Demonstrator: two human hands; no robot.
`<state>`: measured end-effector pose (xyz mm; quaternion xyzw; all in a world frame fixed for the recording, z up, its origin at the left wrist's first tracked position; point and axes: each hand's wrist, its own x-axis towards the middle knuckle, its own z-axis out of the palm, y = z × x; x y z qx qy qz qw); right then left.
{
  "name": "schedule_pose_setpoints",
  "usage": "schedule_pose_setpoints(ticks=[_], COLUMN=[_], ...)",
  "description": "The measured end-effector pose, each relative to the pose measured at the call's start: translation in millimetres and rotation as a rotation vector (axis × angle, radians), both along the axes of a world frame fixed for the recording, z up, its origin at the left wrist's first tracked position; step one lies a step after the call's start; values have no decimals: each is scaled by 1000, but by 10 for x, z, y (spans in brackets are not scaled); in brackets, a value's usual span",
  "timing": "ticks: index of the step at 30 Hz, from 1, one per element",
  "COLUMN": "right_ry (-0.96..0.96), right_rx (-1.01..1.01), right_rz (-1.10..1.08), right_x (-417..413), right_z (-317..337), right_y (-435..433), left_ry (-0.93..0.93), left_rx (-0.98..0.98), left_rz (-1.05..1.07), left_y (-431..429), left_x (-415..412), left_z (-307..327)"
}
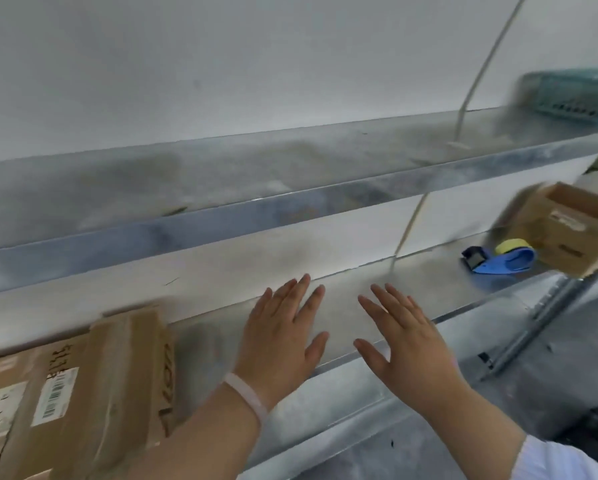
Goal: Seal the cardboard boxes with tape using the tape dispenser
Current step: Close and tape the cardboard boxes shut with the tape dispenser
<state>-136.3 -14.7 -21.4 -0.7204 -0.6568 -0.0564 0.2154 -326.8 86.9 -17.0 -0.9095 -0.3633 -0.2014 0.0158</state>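
1. The tape dispenser point(498, 259) lies on its side on the lower metal shelf point(446, 285), far right in the head view. Its body is blue with a dark head end, and it carries a yellow tape roll point(512, 244).
2. An open cardboard box point(567, 230) stands just beside the dispenser, to its right, on the same shelf. Its top flaps are up and its brown side carries printed marks too blurred to read.
3. A second cardboard box point(83, 393) sits at the far left of the lower shelf, well apart from the dispenser. Its top shows a strip of brown tape along the seam, a white barcode label point(53, 396) and handwritten marks.
4. The left hand point(280, 337) is flat with the fingers straight and spread, holding nothing. It is over the lower shelf between the two boxes. A white band point(245, 396) circles its wrist.
5. The right hand point(411, 344) is likewise flat with spread fingers, holding nothing, just beside the left hand. A white sleeve point(560, 462) shows at the frame's lower right.
6. Contact between the palms and the shelf surface cannot be determined.
7. The upper metal shelf point(221, 181) runs above and carries a green plastic basket point(574, 98) at its right end.
8. A white cord point(481, 64) hangs down in front of the pale wall point(221, 64) and passes both shelves.
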Motion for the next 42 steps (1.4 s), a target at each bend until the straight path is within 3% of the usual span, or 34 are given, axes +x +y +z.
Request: schedule_pose_setpoints(ticks=[18,29,36,42], right_ry=[45,249,556,1272], right_rx=[-83,-225,-133,165], right_rz=[-560,-717,-855,-1031], right_x=[3309,4769,5804,6459], right_z=[331,157,61,-55], right_y=[-1680,-1314,-610,-186], left_ry=[-186,-175,-132,-91], left_rx=[26,-30,-78,-101], left_rz=[-459,-511,-525,-494], left_y=[-925,-460,109,383], left_x=[4009,5705,6645,7101], left_z=[127,-204,-340,-417])
